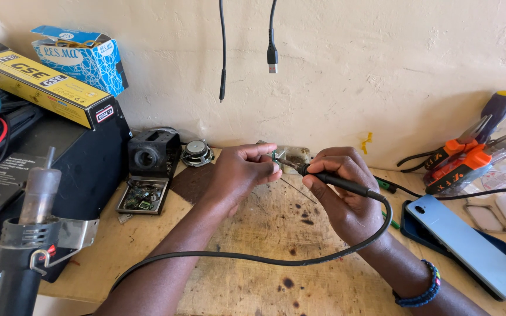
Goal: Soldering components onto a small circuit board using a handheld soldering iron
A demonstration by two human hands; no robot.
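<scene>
My right hand (338,181) grips a black soldering iron (341,183) like a pen, its tip pointing left at a small green component (276,157). My left hand (244,171) pinches that small part between thumb and fingers, just above the stained wooden bench (253,281). The iron's black cable (253,257) loops down across the bench toward the lower left. A thin wire (298,191) hangs below the part.
A blue phone (467,243) lies face down at right beside orange-handled tools (464,161). At left stand a black box (89,158), a hot-air tool in its holder (30,234), a small tray of parts (142,196) and a little speaker (197,153). Two cables (272,55) hang from above.
</scene>
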